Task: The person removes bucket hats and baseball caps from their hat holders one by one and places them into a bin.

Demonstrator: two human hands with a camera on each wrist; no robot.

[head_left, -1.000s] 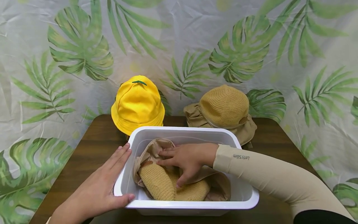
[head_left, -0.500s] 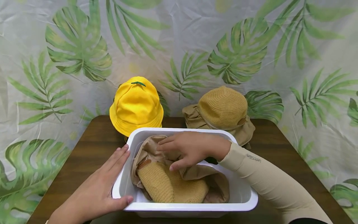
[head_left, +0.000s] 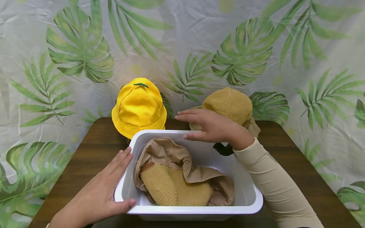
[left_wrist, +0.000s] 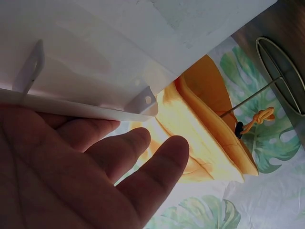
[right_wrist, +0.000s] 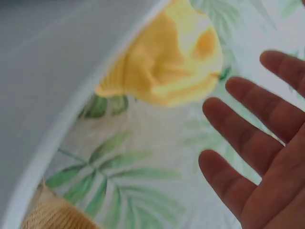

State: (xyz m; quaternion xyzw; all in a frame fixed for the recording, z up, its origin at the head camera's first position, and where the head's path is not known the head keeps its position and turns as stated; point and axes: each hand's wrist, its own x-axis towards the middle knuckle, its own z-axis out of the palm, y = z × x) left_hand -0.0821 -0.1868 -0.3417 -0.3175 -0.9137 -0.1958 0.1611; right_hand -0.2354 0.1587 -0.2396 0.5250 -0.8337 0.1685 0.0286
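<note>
A white plastic bin (head_left: 196, 210) stands on the dark table. Inside it lies a folded straw hat (head_left: 182, 186) with tan cloth round it and a small brown patch. My left hand (head_left: 97, 190) rests at the bin's left rim, fingers fairly straight along the outside and thumb over the front corner. In the left wrist view, fingers (left_wrist: 126, 145) show just under the rim. Over the back rim is my right hand (head_left: 212, 126), fingers extended and holding nothing. It partly covers a second straw hat (head_left: 228, 103) behind the bin. Spread fingers (right_wrist: 243, 138) show in the right wrist view.
Behind the bin on the left sits a yellow bucket hat (head_left: 139, 104) with a green sprout on top. A wire stand (left_wrist: 281, 76) supports it from below, and an orange cord (left_wrist: 259, 117) hangs there. A leaf-print curtain (head_left: 182, 38) closes off the table's (head_left: 94, 142) back.
My right hand has lifted off the folded hat and moved up and back, out over the far rim. The left hand stays at the bin's left side.
</note>
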